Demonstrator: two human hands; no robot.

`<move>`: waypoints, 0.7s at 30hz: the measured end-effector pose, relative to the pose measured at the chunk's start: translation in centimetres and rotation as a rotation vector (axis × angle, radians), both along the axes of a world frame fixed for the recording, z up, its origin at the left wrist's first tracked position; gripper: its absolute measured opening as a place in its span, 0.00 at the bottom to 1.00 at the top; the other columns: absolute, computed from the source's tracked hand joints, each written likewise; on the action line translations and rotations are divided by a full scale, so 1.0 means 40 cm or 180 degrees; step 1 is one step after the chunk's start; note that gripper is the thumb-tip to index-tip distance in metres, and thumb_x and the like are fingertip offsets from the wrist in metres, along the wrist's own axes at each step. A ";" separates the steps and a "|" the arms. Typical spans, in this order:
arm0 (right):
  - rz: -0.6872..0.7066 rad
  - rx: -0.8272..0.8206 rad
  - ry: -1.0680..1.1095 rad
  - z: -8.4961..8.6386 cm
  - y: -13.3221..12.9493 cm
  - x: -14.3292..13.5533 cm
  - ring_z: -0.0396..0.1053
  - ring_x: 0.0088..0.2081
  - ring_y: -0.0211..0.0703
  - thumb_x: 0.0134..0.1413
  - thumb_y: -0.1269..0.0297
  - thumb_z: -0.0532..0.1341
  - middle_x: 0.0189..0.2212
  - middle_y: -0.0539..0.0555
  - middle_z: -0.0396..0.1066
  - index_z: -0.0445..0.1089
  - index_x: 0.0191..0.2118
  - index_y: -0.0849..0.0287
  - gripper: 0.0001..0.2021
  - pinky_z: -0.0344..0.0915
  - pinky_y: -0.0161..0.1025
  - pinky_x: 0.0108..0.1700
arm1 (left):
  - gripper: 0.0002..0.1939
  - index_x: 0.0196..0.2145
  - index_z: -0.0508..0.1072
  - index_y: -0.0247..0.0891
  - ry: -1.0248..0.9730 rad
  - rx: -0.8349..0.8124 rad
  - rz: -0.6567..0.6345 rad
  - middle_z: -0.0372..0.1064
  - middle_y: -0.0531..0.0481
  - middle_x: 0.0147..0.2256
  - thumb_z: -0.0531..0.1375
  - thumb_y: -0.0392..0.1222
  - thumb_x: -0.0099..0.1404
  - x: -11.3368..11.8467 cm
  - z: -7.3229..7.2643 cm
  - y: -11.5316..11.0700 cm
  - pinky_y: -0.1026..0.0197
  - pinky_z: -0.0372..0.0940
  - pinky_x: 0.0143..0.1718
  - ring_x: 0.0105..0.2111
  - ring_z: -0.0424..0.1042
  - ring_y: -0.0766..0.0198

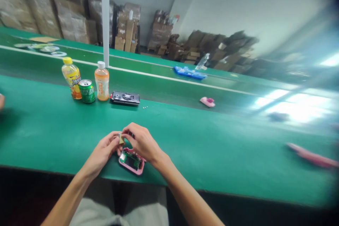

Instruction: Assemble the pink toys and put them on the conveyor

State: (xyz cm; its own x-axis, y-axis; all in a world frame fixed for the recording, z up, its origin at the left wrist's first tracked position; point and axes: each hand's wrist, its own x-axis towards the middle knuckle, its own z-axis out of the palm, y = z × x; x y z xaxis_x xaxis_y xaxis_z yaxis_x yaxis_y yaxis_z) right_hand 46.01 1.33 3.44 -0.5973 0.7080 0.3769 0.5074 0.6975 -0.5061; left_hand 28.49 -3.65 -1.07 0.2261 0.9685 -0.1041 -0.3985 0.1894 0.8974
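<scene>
Head view: left hand [104, 150] and right hand [141, 141] together pinch small tan part [121, 138] just above pink device shell [131, 161], which lies on green table [212, 148] near front edge, circuit board exposed. Drinks, black unit behind.

Bright indoor light w/ white glare on the worktop [291, 109] at right; right edge blurred, corners dark & warped.

The table [53, 127] top looks like matt green cloth; near the can [87, 91], shiny metal, stand two smooth plastic bottles [102, 81]; the pink case [131, 161] is glossy plastic; far boxes [127, 31] look like rough cardboard.
</scene>
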 end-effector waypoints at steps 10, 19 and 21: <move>0.0315 0.0306 -0.1011 0.038 0.018 0.008 0.70 0.34 0.37 0.65 0.77 0.61 0.39 0.51 0.75 0.72 0.42 0.59 0.07 0.55 0.35 0.34 | 0.24 0.44 0.77 0.34 -0.0131 -0.0130 -0.0142 0.72 0.51 0.34 0.73 0.56 0.60 -0.006 0.019 0.004 0.68 0.67 0.32 0.30 0.70 0.70; 0.0187 0.0697 -0.1793 0.044 -0.025 -0.017 0.70 0.35 0.43 0.67 0.73 0.59 0.38 0.54 0.73 0.68 0.43 0.60 0.03 0.55 0.38 0.28 | 0.22 0.43 0.78 0.34 -0.0350 -0.0292 0.0026 0.73 0.50 0.34 0.74 0.52 0.59 0.002 0.029 0.001 0.68 0.69 0.34 0.30 0.70 0.70; 0.0191 0.0890 -0.1740 0.026 -0.080 -0.023 0.70 0.35 0.45 0.68 0.73 0.57 0.36 0.55 0.72 0.68 0.42 0.60 0.04 0.57 0.38 0.27 | 0.22 0.42 0.77 0.34 -0.0490 -0.0396 0.0238 0.73 0.50 0.33 0.76 0.50 0.56 0.005 0.031 0.003 0.68 0.69 0.35 0.31 0.71 0.69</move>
